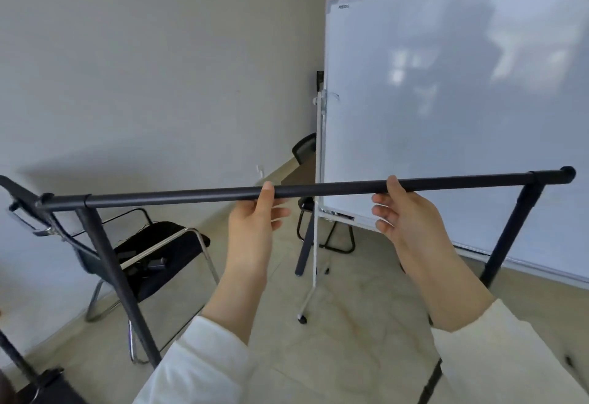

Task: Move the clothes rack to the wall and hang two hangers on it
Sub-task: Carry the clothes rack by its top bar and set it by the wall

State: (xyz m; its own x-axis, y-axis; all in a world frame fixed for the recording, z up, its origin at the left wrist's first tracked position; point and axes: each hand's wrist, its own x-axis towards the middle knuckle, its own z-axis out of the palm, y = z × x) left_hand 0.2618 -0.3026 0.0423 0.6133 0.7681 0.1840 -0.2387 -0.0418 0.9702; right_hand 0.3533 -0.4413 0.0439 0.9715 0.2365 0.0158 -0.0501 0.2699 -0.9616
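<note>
The black clothes rack's top bar (331,188) runs across the middle of the view, with its legs angling down at left (108,273) and right (510,238). My left hand (255,225) is just under the bar near its middle; the thumb reaches up behind the bar and the fingers spread loosely below it. My right hand (403,215) is farther right in the same pose, thumb at the bar and fingers apart beneath. Neither hand wraps around the bar. I see no hangers clearly.
A large whiteboard (446,101) on a wheeled stand (314,260) fills the right. A black metal-framed chair (159,250) with small dark items on its seat stands behind the rack's left leg. The bare grey wall (143,69) is behind, and another chair (304,145) sits in the corner.
</note>
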